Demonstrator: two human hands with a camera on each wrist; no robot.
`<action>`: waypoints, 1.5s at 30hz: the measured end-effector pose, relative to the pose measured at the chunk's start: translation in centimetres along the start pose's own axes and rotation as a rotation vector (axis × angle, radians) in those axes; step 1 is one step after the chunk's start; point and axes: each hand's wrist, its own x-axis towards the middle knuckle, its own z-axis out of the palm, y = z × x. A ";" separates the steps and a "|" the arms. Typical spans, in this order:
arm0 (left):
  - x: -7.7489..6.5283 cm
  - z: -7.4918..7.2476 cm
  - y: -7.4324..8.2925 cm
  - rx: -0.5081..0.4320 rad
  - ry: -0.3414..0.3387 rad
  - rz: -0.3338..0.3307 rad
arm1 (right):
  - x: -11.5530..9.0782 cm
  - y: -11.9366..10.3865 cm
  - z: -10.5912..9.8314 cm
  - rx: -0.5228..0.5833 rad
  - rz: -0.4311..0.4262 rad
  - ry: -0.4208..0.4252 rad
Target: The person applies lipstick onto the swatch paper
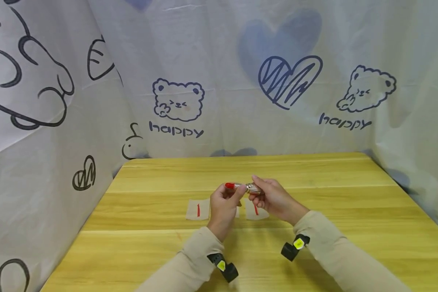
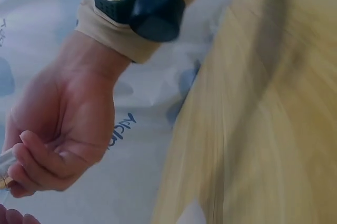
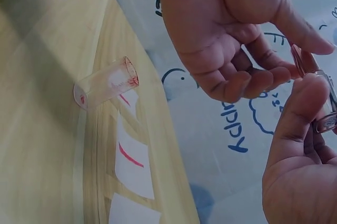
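Both hands hold a lipstick [image 1: 254,189] above the table, its red tip pointing left in the head view. My left hand [image 1: 222,207] pinches it near the middle, thumb on the near side. At its silver base, my right hand [image 1: 277,200] grips between thumb and fingers. The left wrist view shows the right hand [image 2: 68,124] with curled fingers round the base. In the right wrist view, the left hand [image 3: 221,39] is at the top and the right hand [image 3: 300,182] at the lower right, where fingers partly hide the lipstick.
White paper squares with red strokes lie on the wooden table [image 1: 149,251], a left one [image 1: 192,211] and a right one [image 1: 250,213] among them. A clear pinkish cylinder [image 3: 105,84] shows by the papers. Printed cloth [image 1: 222,48] hangs behind and at the sides.
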 end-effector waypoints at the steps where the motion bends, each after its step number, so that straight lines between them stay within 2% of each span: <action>1: 0.0 0.1 0.0 -0.026 0.012 -0.014 | 0.0 0.0 0.1 -0.003 0.002 0.004; 5: 0.0 0.5 -0.1 -0.072 0.038 -0.034 | 0.1 0.2 0.3 -0.012 0.018 0.013; 12: 0.0 0.5 -0.1 -0.093 0.029 -0.024 | 0.1 0.3 0.5 -0.019 0.037 0.003; 19: -0.2 0.0 -0.2 -0.072 -0.037 -0.030 | 0.1 0.2 0.3 -0.025 0.071 -0.016; 25: -0.3 -0.3 -0.1 -0.134 -0.114 -0.022 | 0.0 0.1 0.4 -0.038 0.075 0.009; 29: -0.3 -0.5 -0.1 -0.162 -0.124 -0.037 | 0.0 0.1 0.5 -0.056 0.069 0.001; 33: -0.3 -0.6 -0.2 -0.171 -0.108 -0.049 | -0.1 0.2 0.6 -0.051 0.061 0.004; 39: -0.2 -0.6 -0.2 -0.148 -0.015 -0.080 | -0.1 0.4 0.8 -0.035 0.026 0.039; 43: 0.0 -0.7 0.0 -0.101 0.056 -0.093 | -0.2 0.5 0.8 -0.048 -0.030 0.039; 45: 0.1 -0.8 0.1 -0.088 0.078 -0.102 | -0.2 0.6 0.6 -0.098 -0.076 0.035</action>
